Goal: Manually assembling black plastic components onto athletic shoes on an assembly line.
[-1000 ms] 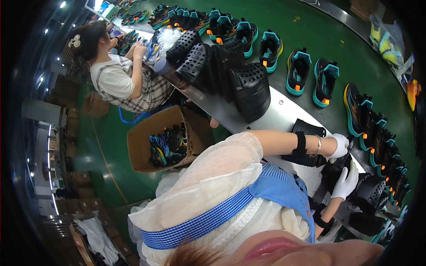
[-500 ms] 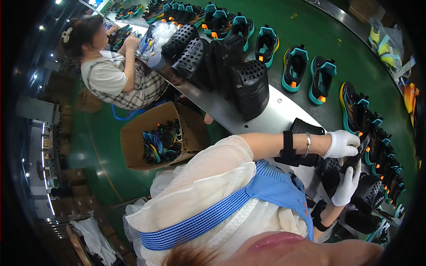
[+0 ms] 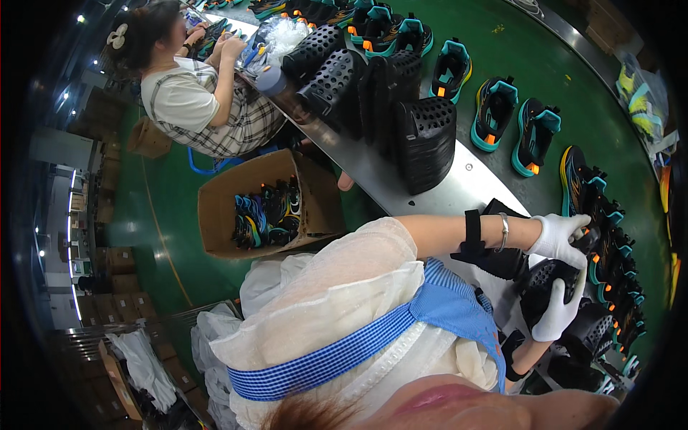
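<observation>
My left hand (image 3: pixel 559 236), in a white glove, reaches over the right end of the table. Its fingers curve around a small dark thing that I cannot make out, close beside the row of shoes. Nearer me, my white-gloved right hand (image 3: pixel 559 312) has its fingers stretched up and apart, beside a black perforated foot-shaped piece (image 3: pixel 541 283). A raised finger of it comes close to my left fingertips. Another black perforated piece (image 3: pixel 591 330) lies just right of this hand. Black shoes (image 3: pixel 615 244) with teal linings and orange tabs stand along the far side.
Stacked black perforated pieces (image 3: pixel 426 150) stand on the metal table edge (image 3: pixel 358 168). Single shoes (image 3: pixel 494 111) are spaced on the green surface (image 3: pixel 516 43). A cardboard box (image 3: pixel 215 215) holds more shoes. A co-worker (image 3: pixel 201 100) sits at the far left, handling shoes.
My left hand has shifted toward the shoe row. The dark piece that lay between both hands no longer shows there. The whole view has shifted slightly.
</observation>
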Motion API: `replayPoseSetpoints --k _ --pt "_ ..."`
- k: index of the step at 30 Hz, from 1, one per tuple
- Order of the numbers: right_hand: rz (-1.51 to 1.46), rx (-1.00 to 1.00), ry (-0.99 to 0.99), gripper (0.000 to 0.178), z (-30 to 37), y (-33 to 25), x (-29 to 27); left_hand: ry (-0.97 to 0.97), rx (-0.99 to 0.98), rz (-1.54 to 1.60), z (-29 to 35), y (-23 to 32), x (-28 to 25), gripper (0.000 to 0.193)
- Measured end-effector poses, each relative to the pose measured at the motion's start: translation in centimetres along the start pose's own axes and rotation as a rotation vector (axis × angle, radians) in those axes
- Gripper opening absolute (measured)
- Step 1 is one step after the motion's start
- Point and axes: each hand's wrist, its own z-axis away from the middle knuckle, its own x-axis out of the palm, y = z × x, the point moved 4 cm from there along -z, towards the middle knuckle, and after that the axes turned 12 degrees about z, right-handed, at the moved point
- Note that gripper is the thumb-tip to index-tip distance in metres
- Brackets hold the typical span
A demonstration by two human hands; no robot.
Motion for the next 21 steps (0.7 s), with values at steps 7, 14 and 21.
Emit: replayPoseSetpoints --k 7,14,21 --pt "0.097 0.054 0.019 0.057 0.9 -0.1 -0.1 -0.289 -0.048 0.216 -0.1 0.0 0.7 0.054" --pt "0.585 -0.239 0.062 0.045 -1.1 -3.1 1.1 -0.153 -0.043 0.367 0.4 1.0 -1.9 0.036" --pt "0.750 -0.282 0.032 0.031 -2.0 -7.5 0.2 -0.272 -0.301 0.197 -1.1 1.2 -4.5 0.037"
